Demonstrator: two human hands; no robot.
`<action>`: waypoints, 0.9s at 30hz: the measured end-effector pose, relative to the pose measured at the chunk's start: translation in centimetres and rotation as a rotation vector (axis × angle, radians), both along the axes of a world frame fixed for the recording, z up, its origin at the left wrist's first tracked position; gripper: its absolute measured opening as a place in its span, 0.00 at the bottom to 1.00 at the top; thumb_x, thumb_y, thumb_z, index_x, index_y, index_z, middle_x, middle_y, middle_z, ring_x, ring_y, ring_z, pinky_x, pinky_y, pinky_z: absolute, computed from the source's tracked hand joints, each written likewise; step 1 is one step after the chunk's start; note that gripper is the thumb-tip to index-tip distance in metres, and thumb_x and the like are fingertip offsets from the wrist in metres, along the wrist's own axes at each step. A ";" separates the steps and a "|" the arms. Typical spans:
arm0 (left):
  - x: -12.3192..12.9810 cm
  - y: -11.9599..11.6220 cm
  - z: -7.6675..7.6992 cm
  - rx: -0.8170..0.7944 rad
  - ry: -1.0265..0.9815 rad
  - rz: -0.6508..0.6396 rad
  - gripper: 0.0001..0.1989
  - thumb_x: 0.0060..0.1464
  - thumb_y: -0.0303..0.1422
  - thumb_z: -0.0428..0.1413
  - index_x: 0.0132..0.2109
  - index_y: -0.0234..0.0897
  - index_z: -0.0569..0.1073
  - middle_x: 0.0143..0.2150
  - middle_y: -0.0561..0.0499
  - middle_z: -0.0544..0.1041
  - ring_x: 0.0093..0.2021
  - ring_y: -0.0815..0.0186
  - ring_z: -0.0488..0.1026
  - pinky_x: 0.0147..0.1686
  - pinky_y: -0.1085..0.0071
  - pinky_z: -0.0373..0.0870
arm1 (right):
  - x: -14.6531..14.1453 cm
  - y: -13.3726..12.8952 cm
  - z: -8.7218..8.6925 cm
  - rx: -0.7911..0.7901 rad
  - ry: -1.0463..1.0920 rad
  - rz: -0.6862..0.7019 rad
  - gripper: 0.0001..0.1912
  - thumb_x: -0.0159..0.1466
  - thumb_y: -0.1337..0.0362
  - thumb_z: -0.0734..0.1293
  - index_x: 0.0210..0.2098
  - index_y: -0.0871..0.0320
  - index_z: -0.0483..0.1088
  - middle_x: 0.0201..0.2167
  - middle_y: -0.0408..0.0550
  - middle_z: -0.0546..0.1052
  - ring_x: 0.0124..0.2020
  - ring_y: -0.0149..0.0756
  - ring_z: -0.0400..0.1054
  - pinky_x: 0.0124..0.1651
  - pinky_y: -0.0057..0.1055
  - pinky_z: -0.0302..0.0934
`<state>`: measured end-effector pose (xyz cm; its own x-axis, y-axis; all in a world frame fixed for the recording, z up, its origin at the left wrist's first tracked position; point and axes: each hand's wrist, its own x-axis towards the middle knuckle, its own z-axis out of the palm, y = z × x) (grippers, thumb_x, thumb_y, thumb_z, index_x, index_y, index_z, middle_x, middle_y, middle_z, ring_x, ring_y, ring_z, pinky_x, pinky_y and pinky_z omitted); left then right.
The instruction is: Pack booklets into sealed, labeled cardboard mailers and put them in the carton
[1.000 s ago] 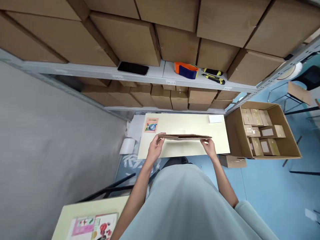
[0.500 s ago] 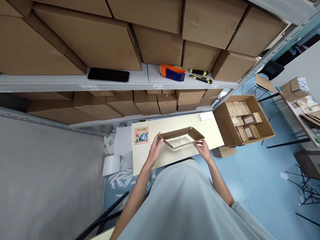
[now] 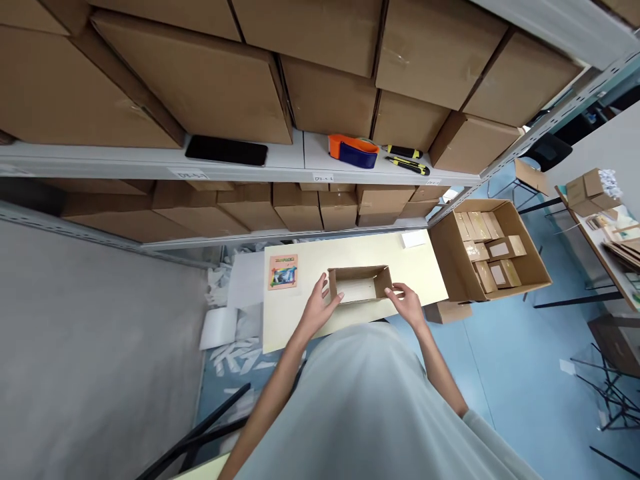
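A small brown cardboard box (image 3: pixel 359 273) with an open top is between my hands over the cream table (image 3: pixel 305 321). Its walls now form a rectangle, and a pale surface shows inside. My left hand (image 3: pixel 316 308) grips its near left corner, thumb across the front wall and fingers along the left side. At the right end, my right hand (image 3: pixel 407 307) has thumb and fingers on the near right corner. Whether the box rests on the table or hangs slightly above it, I cannot tell. Left of it lies a pink card with a colourful picture (image 3: pixel 283 272).
A large carton (image 3: pixel 540 273) holding several small boxes stands right of the table. Above, a grey shelf (image 3: pixel 300 170) carries cartons, a black phone (image 3: pixel 227 151), an orange-and-blue strap roll (image 3: pixel 353 151) and yellow-black cutters (image 3: pixel 407 165). A white slip (image 3: pixel 413 239) lies at the table's back right.
The cardboard box has gone from a skewed, slanted frame to a squared rectangle. My left hand has shifted right and down, with its thumb now across the front wall.
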<state>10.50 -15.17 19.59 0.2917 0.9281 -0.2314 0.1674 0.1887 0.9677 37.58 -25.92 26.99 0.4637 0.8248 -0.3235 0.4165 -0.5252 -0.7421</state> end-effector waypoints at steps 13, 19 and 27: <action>2.1 -0.9 5.8 0.237 0.777 0.048 0.16 0.63 0.31 0.52 0.50 0.40 0.83 0.51 0.41 0.84 0.42 0.53 0.82 0.46 0.61 0.74 | 2.7 5.7 0.5 0.055 -0.127 0.283 0.06 0.67 0.61 0.65 0.38 0.51 0.76 0.36 0.45 0.85 0.32 0.42 0.80 0.41 0.35 0.70; 3.7 0.4 6.4 0.171 0.938 0.062 0.12 0.65 0.40 0.57 0.47 0.38 0.81 0.46 0.39 0.83 0.42 0.48 0.81 0.43 0.60 0.72 | 3.5 7.3 0.7 0.051 -0.091 0.315 0.06 0.67 0.62 0.66 0.38 0.51 0.76 0.35 0.45 0.85 0.33 0.43 0.80 0.43 0.36 0.71; 4.3 1.1 7.5 0.187 0.941 0.149 0.08 0.62 0.32 0.54 0.42 0.40 0.78 0.43 0.42 0.85 0.39 0.50 0.82 0.39 0.62 0.69 | 5.6 6.6 0.3 0.063 -0.120 0.314 0.07 0.69 0.64 0.64 0.42 0.52 0.75 0.39 0.48 0.85 0.33 0.44 0.80 0.41 0.36 0.69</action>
<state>14.84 -14.06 27.12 -0.0609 0.9861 -0.1545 0.8750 0.1272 0.4670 43.21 -19.28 27.28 0.2157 0.9501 -0.2255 0.6372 -0.3119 -0.7047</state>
